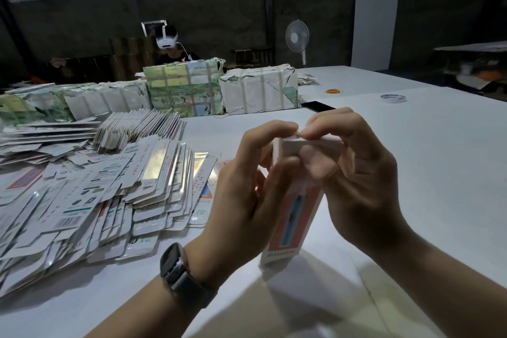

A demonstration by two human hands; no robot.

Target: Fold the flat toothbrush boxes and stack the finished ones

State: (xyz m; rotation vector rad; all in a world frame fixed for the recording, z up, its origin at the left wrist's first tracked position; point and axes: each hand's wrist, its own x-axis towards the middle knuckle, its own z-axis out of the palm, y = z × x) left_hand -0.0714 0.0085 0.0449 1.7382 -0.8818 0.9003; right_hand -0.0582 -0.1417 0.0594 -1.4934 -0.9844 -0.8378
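A white toothbrush box (pixel 290 217) with a red panel and a blue toothbrush picture stands upright on the white table (pixel 411 162), opened into shape. My left hand (pixel 247 186) curls round its left side near the top. My right hand (pixel 354 170) grips the top right, and the fingertips of both hands meet at the top flap. A big heap of flat unfolded boxes (pixel 90 195) spreads over the table to the left, some with shiny foil sides.
Wrapped paper bundles (pixel 186 88) line the table's far side, with a banded stack of flats (pixel 137 129) before them. A person sits behind. A black phone (pixel 318 105), a tape roll (pixel 393 98) and rubber bands (pixel 334 91) lie far right. A fan (pixel 297 38) stands beyond.
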